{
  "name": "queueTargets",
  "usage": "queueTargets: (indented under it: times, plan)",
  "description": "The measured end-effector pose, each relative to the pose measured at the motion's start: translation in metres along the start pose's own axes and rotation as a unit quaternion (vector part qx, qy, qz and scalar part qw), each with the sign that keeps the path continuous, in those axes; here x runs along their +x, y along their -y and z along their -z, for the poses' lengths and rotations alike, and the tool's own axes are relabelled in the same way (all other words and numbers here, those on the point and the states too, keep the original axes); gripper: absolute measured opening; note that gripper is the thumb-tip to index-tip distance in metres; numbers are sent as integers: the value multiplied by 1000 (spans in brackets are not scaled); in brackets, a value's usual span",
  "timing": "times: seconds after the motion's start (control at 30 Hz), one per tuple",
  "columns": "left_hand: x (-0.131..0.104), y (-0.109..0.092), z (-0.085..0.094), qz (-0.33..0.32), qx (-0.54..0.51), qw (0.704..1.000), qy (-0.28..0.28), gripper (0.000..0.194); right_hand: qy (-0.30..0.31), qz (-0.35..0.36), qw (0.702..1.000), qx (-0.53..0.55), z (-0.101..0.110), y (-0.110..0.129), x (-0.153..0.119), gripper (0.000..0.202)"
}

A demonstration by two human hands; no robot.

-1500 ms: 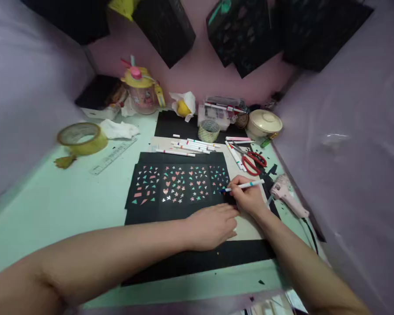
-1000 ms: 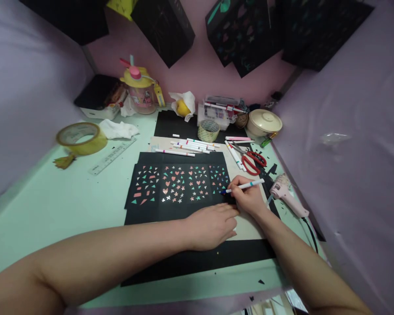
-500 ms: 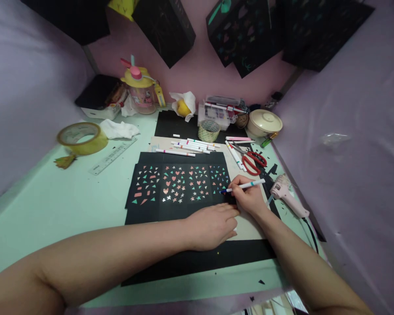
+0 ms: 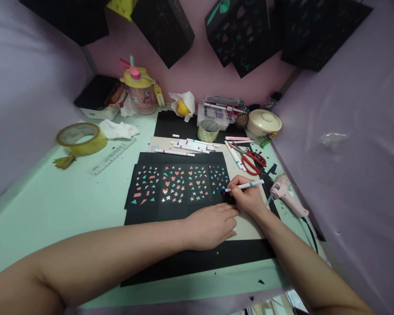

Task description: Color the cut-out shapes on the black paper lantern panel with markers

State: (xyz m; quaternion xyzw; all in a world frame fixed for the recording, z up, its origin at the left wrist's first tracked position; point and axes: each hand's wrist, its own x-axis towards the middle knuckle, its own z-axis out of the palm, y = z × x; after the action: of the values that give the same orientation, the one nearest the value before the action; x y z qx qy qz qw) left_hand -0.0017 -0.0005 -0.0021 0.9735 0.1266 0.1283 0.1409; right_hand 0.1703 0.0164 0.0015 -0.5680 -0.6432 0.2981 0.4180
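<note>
A black card sheet (image 4: 144,214) lies on the table, with rows of cut-out hearts, stars, triangles and other small shapes showing pink, white, green and blue. My right hand (image 4: 248,197) grips a white marker (image 4: 246,185) with a teal band, its dark blue tip down at the rightmost group of shapes. Flat across the sheet's lower right part rests my left hand (image 4: 213,225), palm down, fingers extended to the right beside my right hand. A small white object shows at its fingertips, too hidden to make out. Several white markers (image 4: 190,146) lie just above the sheet.
Red-handled scissors (image 4: 250,164) and a pink glue gun (image 4: 287,197) lie on the right. To the left are a clear ruler (image 4: 112,156) and a yellow tape roll (image 4: 82,138). A bottle (image 4: 142,94), storage box (image 4: 216,116) and lidded bowl (image 4: 264,122) stand behind. Black paper bags (image 4: 164,30) hang above.
The view has shifted very slightly. My right hand and the marker remain at nearly the same spot on the rightmost group of shapes, and my left hand stays in place.
</note>
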Motion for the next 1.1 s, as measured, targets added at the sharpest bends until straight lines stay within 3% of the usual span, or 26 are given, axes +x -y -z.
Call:
queueTargets:
  times: [0.5, 0.73, 0.87, 1.1]
  plan:
    - [-1, 0, 1, -16, 6, 1000, -23, 28, 0, -17, 1000, 24, 0, -1, 0, 14]
    - [-4, -8, 12, -127, 33, 988, -80, 34, -103, -7, 994, 42, 5, -3, 2, 18]
    - [-6, -13, 13, -190, 56, 977, -74, 37, -145, 12, 989, 38, 5, -7, 6, 21]
    - [-9, -14, 13, -207, 98, 965, -123, 31, -114, 38, 990, 81, 4, 0, 7, 30]
